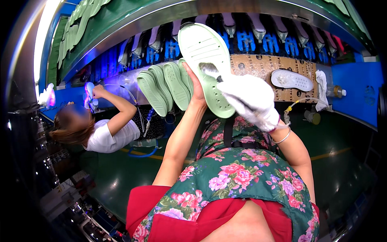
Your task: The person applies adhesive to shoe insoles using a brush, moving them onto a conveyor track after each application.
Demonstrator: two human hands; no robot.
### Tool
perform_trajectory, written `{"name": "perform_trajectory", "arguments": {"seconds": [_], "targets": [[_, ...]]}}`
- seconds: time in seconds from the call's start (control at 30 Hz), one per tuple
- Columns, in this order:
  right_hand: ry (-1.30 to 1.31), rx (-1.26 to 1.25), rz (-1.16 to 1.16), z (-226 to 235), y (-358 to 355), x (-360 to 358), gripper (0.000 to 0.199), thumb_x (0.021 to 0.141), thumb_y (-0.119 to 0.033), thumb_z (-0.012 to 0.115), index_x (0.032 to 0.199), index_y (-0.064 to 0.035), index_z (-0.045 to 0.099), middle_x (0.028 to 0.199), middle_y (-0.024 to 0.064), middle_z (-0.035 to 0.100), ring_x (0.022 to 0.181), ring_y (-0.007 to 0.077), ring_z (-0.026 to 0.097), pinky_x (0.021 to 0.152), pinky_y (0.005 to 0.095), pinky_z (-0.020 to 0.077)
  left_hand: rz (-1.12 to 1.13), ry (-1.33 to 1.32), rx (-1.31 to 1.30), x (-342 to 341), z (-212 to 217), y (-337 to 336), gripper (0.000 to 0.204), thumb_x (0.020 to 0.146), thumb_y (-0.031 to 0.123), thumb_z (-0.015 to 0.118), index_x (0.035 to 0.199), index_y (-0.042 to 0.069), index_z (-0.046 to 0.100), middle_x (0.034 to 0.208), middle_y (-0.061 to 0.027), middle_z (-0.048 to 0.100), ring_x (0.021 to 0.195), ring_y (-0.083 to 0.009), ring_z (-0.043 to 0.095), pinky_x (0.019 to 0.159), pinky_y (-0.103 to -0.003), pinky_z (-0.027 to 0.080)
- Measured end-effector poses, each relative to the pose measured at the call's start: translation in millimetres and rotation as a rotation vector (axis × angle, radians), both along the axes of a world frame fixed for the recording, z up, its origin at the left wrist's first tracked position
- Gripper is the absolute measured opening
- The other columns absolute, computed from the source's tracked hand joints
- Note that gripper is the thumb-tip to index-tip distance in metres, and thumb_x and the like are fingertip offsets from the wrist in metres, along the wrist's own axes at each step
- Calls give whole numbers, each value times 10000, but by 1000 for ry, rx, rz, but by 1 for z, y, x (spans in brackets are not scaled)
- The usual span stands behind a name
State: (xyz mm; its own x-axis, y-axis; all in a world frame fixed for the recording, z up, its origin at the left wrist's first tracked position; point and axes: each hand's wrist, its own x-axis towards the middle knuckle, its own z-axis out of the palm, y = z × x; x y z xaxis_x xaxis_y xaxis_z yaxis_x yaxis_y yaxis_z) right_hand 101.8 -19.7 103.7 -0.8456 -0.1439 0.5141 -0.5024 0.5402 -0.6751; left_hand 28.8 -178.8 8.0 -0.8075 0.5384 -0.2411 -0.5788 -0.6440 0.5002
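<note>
Your left hand [196, 88], bare, is grasping a pale green sole [215, 94] by its left edge, holding it up over the near side of the bench [128, 84], with its toe end pointing away from you. Your right hand [250, 97], in a white glove, is closed around a small brush-like tool [220, 79], its tip against the middle of that sole; the fingers hide most of the tool. Just left of the held sole, more green soles [154, 90] stand leaning in a row. To its right, a white perforated sole [292, 80] lies on a cardboard sheet [252, 66], with a white cloth [321, 89] and a jar [334, 91] farther right. Well to its left, a co-worker [111, 133] raises a purple-lit object [89, 94].
</note>
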Motion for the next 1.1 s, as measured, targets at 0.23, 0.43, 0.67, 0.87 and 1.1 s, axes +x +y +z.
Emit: {"name": "perform_trajectory", "arguments": {"seconds": [0.23, 0.43, 0.67, 0.87, 1.1], "targets": [[-35, -276, 45, -5, -3, -3, 184, 758, -73, 740, 942, -66, 733, 902, 76, 729, 800, 230, 700, 726, 334, 543, -69, 22, 278, -10, 21, 6, 1197, 626, 987, 176, 1166, -30, 503, 903, -207, 603, 761, -338, 635, 630, -470, 547], [-46, -146, 161, -5, -15, 4, 270, 746, -61, 740, 1007, -130, 727, 970, 76, 717, 779, 251, 681, 717, 338, 541, -104, 47, 405, -32, 23, 4, 1119, 629, 958, 317, 1142, -14, 533, 931, -182, 604, 795, -350, 606, 681, -478, 519], [67, -5, 81, -6, -3, -2, 299, 756, -60, 735, 1043, -139, 714, 985, 81, 713, 764, 255, 676, 662, 330, 532, -267, 144, 356, -60, 21, 1, 1089, 641, 932, 389, 1195, 4, 523, 980, -196, 608, 794, -354, 589, 704, -475, 511], [-155, -274, 243, -1, -5, 0, 239, 757, -81, 741, 988, -137, 733, 920, 53, 718, 782, 230, 688, 682, 330, 542, -350, 92, 226, -79, 23, -5, 1173, 635, 973, 200, 1300, 49, 482, 984, -235, 617, 746, -376, 639, 630, -477, 555], [-75, -80, 252, -8, -10, 0, 259, 775, -97, 699, 1028, -153, 708, 889, 47, 700, 768, 248, 671, 688, 350, 548, -604, 97, 304, -96, 19, -2, 1100, 710, 894, 265, 1430, 71, 391, 1180, -258, 597, 942, -397, 660, 776, -533, 562]]}}
